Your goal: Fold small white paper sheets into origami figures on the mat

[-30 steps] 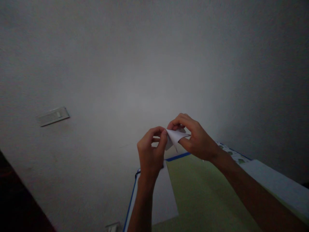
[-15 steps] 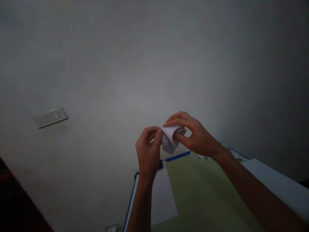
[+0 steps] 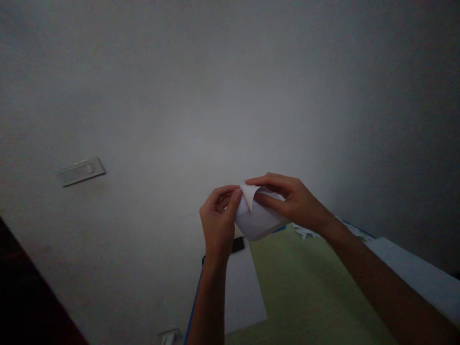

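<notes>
A piece of white paper (image 3: 259, 221), curled into a cone-like fold at its upper edge, is held up between both hands above the far end of the table. My left hand (image 3: 220, 213) pinches the tip of the fold between thumb and fingers. From the other side, my right hand (image 3: 285, 194) grips the paper, with its thumb inside the curl and its fingers over the top. The lower part of the paper hangs toward me. Part of its right side is hidden by my right hand.
Below lies a green table top (image 3: 305, 282) with a blue edge. A white sheet (image 3: 244, 292) and a small black object (image 3: 237, 246) lie on its left. White paper scraps (image 3: 304, 231) and a white stack (image 3: 409, 268) are on the right. A switch plate (image 3: 82, 171) is on the wall.
The paper has turned and spread, so more of its flat face shows below the fold. My right hand has lowered slightly and its fingers have straightened. My left hand keeps its pinch.
</notes>
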### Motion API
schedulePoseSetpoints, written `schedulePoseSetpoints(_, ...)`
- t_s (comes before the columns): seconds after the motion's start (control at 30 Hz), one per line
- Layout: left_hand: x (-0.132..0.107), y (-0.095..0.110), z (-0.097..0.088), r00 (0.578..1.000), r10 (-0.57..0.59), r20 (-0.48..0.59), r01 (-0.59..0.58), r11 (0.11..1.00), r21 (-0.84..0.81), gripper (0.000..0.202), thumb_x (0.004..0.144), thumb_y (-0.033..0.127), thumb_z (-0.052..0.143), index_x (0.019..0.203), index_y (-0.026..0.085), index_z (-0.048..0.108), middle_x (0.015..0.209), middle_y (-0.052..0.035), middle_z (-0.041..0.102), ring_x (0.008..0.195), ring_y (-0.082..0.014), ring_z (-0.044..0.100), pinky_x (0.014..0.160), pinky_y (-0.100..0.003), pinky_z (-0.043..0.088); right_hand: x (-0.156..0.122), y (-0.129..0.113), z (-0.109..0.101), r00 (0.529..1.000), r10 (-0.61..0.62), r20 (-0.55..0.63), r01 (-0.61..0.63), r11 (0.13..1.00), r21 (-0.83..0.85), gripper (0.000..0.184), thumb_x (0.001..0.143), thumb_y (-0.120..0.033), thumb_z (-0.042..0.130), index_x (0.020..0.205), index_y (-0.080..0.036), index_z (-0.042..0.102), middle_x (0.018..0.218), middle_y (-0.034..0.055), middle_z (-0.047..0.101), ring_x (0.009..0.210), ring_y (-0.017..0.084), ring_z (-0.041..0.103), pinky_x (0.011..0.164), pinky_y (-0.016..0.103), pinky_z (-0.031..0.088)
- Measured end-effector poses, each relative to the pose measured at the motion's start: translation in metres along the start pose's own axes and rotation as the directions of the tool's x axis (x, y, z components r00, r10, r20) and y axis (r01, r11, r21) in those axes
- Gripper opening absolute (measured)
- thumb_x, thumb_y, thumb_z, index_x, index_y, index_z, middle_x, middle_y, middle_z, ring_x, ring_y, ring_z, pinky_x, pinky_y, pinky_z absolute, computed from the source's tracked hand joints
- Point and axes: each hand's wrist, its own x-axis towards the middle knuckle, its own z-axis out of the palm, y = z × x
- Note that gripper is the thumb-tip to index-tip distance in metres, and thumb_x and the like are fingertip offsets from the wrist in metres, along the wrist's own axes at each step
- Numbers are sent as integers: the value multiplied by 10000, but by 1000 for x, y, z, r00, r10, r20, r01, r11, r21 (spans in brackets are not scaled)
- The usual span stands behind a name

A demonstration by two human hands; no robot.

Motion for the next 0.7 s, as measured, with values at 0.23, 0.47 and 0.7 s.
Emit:
schedulePoseSetpoints(0.23,0,0,1,999,-29,21,30,999,-19,207,752,319,815,893,180,754,916,-67,760,853,-184,705,797,-299,548,0,-3,2,998,58,15,-58,998,18,315,860,-181,647,1160,-241,718,1163,55,727,1071,197,677,923,343,545)
schedulePoseSetpoints(0.47,-3,11,-5,981,-70,182,64,997,36,355,873,479,671,1077,198,749,1066,-106,736,903,-214,683,722,-305,551,1,-2,2,998,45,-52,-45,999,-2,328,856,-168,642,1167,-241,712,1140,45,730,983,185,690,867,333,555)
schedulePoseSetpoints(0.7,-6,16,-7,957,-48,287,15,993,118,545,747,319,825,1261,276,650,1295,-113,648,1062,-245,653,798,-334,581,1,1,-1,996,48,-77,-53,997,-54,375,887,-217,654,1260,-251,664,1022,44,722,882,176,679,775,316,553)
